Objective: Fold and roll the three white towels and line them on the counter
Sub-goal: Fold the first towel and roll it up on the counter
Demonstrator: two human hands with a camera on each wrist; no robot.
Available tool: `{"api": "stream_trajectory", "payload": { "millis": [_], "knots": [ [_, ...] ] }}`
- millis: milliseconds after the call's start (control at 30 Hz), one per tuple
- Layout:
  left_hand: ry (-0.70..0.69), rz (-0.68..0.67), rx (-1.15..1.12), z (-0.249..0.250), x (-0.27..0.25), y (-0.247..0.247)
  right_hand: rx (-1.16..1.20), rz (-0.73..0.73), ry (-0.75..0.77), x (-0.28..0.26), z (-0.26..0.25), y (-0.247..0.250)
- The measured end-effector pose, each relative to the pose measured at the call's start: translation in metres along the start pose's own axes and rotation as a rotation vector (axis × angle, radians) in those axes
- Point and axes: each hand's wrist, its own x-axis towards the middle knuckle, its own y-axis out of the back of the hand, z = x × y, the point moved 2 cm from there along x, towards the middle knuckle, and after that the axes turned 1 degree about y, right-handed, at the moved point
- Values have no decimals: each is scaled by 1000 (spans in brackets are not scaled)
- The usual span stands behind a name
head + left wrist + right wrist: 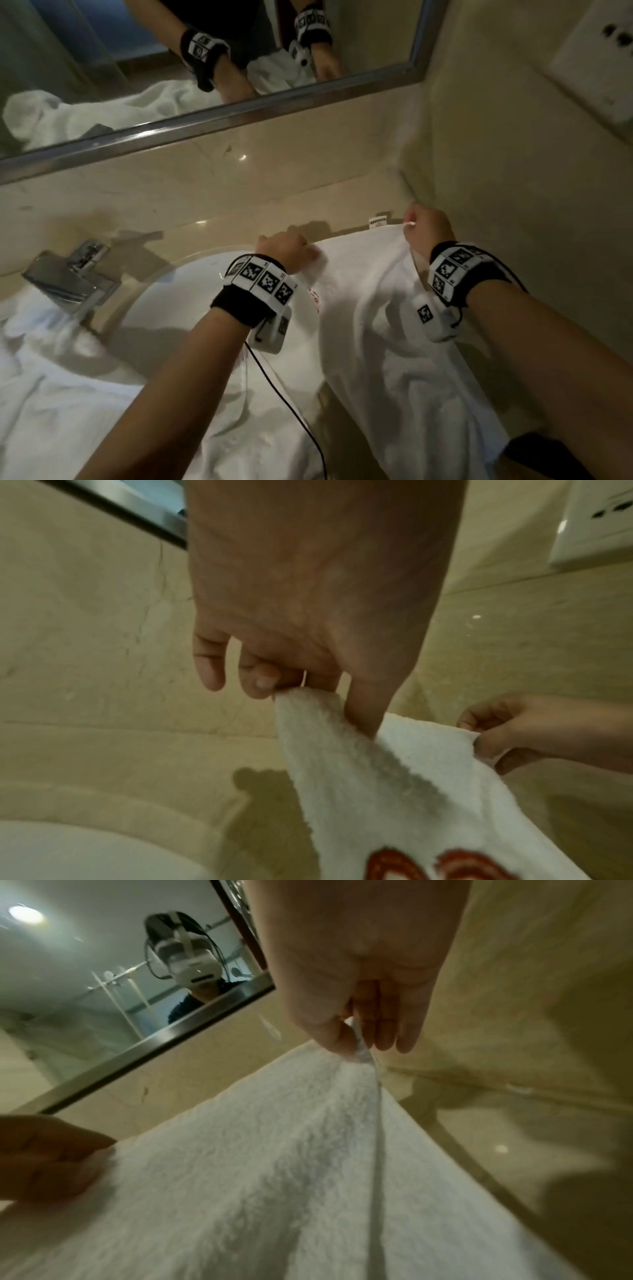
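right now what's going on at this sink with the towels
A person is spreading a white towel over the counter to the right of the sink. The left hand pinches one far corner and the right hand pinches the other, holding the edge taut near the wall. More white towels lie crumpled by the faucet. Nothing is rolled yet.

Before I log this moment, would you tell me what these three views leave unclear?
- Towel near end: head view, cut off by the bottom edge.
- Red embroidery: left wrist view, cut by the frame edge; unreadable.
- Small label: head view, too small to read.
- Other towels: crumpled left of the sink; their number is unclear.
- Left hand fingertips: head view, hidden behind the knuckles.
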Motion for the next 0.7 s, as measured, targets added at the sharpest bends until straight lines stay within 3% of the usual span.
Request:
{"api": "stream_trajectory", "payload": {
  "millis": [133, 300, 400, 567, 700],
  "knots": [
    [-65, 108, 24, 12, -24, 17, 139, 10, 62, -13, 0, 29],
    [-123, 276, -71, 19, -59, 39, 493, -33, 11, -26, 4, 56],
    [-135, 352, -88, 21, -77, 51, 572, 59, -2, -32, -4, 67],
    [-10, 476, 181, 22, -99, 76, 513, 276, 212, -45, -37, 96],
    [13, 394, 416, 18, -101, 82, 452, 272, 237, -46, -51, 111]
  ]
}}
